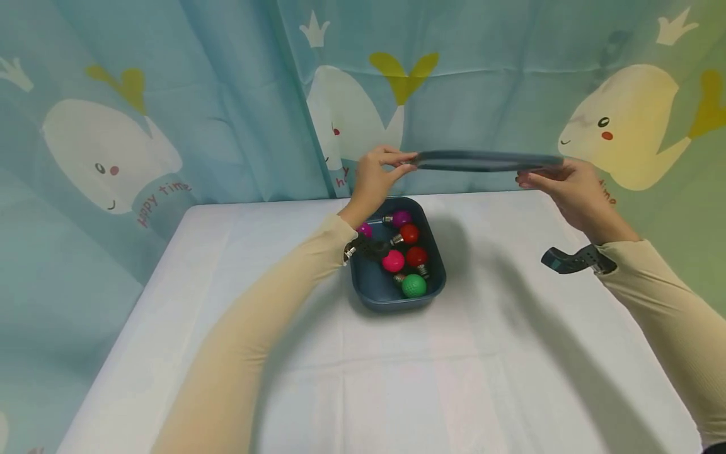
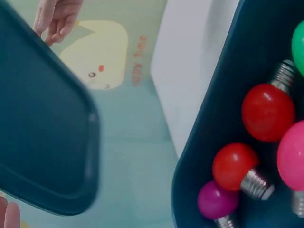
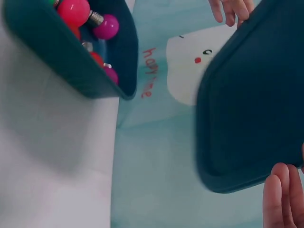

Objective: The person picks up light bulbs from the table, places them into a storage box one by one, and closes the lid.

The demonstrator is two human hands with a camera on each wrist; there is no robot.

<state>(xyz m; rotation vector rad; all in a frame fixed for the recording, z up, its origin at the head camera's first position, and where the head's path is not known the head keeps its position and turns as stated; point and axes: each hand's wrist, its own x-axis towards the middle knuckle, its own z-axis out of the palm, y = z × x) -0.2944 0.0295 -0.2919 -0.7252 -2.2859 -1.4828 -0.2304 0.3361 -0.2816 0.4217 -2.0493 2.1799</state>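
Note:
Both hands hold a dark blue lid [image 1: 488,161] up at the table's far side, seen nearly edge-on in the head view. My left hand [image 1: 375,178] pinches its left end, and my right hand [image 1: 575,190] grips the right end between thumb and fingers. Below and left sits a dark blue box [image 1: 377,304], uncovered. Inside lie several bulbs with metal screw bases: a green one [image 1: 414,286], a pink one [image 1: 393,260], red ones [image 2: 269,113] and purple ones [image 2: 217,200]. The left wrist hides part of the box in the head view.
A white-covered table [image 1: 465,378] spreads out in front, with arm shadows falling across it. Behind its far edge hangs a blue-green curtain [image 1: 244,120] printed with whales. Dark straps with small devices [image 1: 575,259] circle both wrists.

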